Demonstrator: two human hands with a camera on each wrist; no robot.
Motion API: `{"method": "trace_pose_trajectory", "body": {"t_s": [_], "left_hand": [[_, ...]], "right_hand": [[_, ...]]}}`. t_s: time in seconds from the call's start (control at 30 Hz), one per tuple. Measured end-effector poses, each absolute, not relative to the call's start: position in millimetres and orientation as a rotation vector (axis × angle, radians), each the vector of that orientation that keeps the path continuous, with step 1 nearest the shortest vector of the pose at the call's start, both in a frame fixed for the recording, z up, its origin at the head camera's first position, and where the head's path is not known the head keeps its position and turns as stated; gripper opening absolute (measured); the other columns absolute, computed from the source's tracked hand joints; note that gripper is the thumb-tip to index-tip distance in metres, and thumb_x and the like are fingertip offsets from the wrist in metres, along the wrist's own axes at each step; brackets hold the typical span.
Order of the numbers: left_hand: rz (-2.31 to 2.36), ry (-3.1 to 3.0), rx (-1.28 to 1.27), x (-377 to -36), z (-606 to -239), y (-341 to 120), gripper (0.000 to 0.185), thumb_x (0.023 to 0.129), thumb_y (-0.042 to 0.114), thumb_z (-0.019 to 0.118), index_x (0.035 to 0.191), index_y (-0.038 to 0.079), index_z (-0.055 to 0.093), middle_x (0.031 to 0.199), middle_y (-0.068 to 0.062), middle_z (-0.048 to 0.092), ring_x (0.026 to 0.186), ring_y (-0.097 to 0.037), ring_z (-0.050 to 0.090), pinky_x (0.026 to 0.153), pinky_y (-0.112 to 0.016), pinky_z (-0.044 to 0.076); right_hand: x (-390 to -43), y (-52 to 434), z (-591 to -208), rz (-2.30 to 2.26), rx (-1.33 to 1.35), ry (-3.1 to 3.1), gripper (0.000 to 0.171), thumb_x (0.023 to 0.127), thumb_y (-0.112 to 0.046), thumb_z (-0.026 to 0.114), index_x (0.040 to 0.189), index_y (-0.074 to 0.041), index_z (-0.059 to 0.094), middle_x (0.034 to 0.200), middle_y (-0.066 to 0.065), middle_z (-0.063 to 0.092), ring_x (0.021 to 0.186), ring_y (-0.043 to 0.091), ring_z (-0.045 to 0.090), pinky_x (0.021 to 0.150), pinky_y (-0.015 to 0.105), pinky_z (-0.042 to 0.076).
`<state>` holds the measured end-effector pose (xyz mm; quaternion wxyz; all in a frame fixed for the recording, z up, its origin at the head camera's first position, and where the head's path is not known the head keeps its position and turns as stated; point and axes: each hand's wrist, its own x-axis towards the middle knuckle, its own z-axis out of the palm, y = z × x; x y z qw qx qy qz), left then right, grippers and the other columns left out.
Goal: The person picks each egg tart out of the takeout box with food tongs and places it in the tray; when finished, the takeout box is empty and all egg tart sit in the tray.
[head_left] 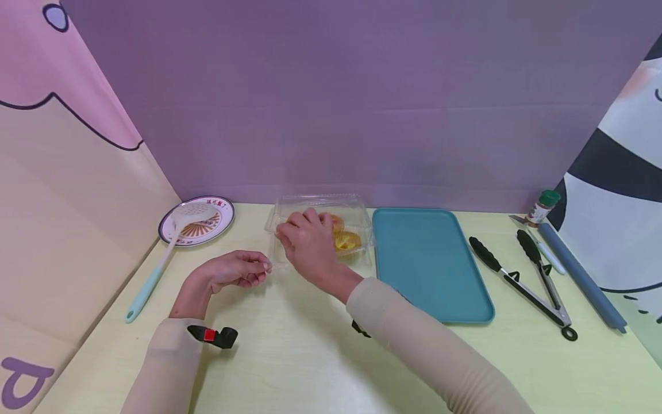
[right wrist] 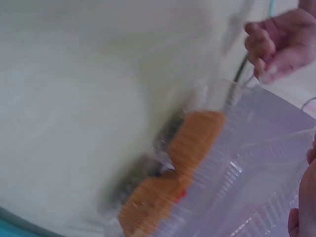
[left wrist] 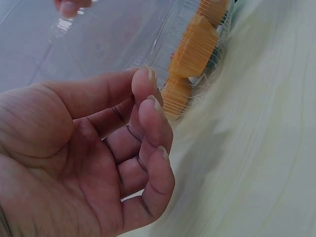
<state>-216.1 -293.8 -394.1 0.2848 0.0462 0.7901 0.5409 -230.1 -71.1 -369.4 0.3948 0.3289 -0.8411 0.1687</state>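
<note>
A clear plastic clamshell container [head_left: 351, 207] stands open at the back middle, its hinged lid raised. Inside lie orange-yellow baked pieces [head_left: 347, 241], seen through the ribbed wall in both wrist views. My right hand [head_left: 312, 244] reaches over the container with curled fingers and grips the lid's edge; its fingertips are partly hidden in the head view. At the near left corner, my left hand [head_left: 235, 270] brings thumb and index together, pinching the container's thin edge. Its other fingers [left wrist: 158, 182] curl loosely toward the palm.
A teal tray [head_left: 434, 264] lies right of the container. Beyond it are black-handled tongs [head_left: 532, 293], a blue roll [head_left: 581, 276], a knife [head_left: 550, 257] and a green-capped jar [head_left: 543, 207]. At left, a slotted turner [head_left: 155, 276] rests on a patterned plate [head_left: 224, 217].
</note>
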Motion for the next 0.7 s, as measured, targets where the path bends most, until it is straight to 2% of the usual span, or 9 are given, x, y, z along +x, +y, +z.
{"method": "trace_pose_trajectory", "body": {"t_s": [0.27,0.7], "left_hand": [[1.455,2.113,0.092,-216,-396,-295,0.013,0.103,0.017,0.054,0.105,0.006,0.062,0.081,0.003,0.061,0.074,-0.010,0.057,0.070,-0.026,0.047],[1.459,2.111,0.075,-217,-397,-302,0.014,0.102,0.017,0.055,0.106,0.005,0.061,0.080,0.003,0.060,0.073,-0.010,0.055,0.069,-0.026,0.046]], "right_hand": [[-243,-69,-344,0.482,0.856,-2.160,0.016,0.100,-0.028,0.062,0.095,-0.023,0.076,0.097,-0.006,0.070,0.099,0.017,0.059,0.085,0.042,0.040],[-255,-75,-330,0.447,0.842,-2.106,0.019,0.101,-0.025,0.059,0.092,-0.019,0.075,0.094,-0.002,0.068,0.095,0.020,0.057,0.084,0.041,0.041]]}}
